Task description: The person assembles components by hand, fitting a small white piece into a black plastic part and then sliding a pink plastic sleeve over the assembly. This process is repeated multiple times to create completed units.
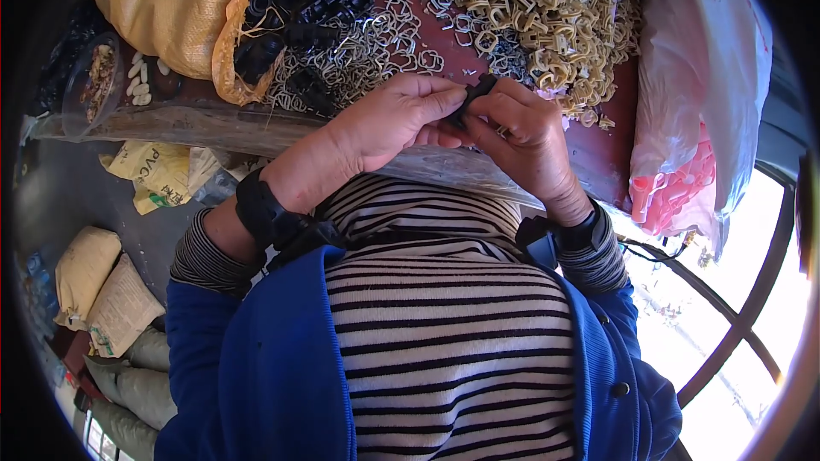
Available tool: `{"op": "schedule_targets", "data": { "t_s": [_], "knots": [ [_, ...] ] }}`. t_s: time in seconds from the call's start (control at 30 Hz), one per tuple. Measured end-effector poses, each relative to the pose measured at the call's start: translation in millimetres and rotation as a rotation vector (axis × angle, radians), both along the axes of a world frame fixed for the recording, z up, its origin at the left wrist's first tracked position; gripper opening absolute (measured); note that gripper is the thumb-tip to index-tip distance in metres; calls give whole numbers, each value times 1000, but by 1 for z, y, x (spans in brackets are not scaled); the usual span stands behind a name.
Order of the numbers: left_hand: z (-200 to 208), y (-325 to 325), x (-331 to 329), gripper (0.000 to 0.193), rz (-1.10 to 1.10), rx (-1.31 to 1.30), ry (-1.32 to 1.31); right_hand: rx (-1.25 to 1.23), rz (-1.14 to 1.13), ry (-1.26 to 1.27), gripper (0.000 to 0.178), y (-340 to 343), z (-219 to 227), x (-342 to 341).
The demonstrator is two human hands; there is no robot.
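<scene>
Over the front part of the dark red table (622,102), my two hands meet at a small black plastic part (471,102). My left hand (400,119) pinches it between thumb and fingers from the left. From the other side my right hand (523,130) grips it with bent fingers, which cover much of it. Just beyond my left hand lies a loose heap of silvery metal clips (376,47). Past my right hand a big pile of beige plastic clips (547,21) spreads out. Several black plastic fittings (329,4) lie behind the metal clips.
A yellow woven sack (184,8) lies at the back left, beside a clear plastic tub (90,90) and several white pieces (138,81). At the right stands a translucent bag (696,77) with pink parts (679,183). Filled sacks (124,303) rest on the floor, lower left.
</scene>
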State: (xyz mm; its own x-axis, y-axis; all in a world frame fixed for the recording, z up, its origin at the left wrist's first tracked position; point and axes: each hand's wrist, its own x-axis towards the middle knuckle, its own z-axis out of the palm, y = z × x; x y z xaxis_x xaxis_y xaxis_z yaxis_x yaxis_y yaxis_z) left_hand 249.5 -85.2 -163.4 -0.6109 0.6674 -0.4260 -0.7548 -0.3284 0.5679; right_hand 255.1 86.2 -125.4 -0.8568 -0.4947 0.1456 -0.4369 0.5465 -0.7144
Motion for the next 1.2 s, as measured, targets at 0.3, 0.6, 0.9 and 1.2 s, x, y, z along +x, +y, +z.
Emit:
{"op": "schedule_targets", "data": {
  "t_s": [0.3, 0.6, 0.9, 1.2],
  "knots": [
    [2, 0, 0, 31, -89, -71, 183, 157, -27, -67, 10, -4, 0, -1],
    [-8, -4, 1, 26, 44, 15, -32, -49, -16, -115, 10, -5, -5, -8],
    [-8, -41, -4, 18, 202, 71, -6, 145, -12, 114, 22, -14, -24, -30],
    [-9, -44, -2, 15, 321, 87, -16, 424, 82, 146, 20, -26, -51, -39]
  ]
}}
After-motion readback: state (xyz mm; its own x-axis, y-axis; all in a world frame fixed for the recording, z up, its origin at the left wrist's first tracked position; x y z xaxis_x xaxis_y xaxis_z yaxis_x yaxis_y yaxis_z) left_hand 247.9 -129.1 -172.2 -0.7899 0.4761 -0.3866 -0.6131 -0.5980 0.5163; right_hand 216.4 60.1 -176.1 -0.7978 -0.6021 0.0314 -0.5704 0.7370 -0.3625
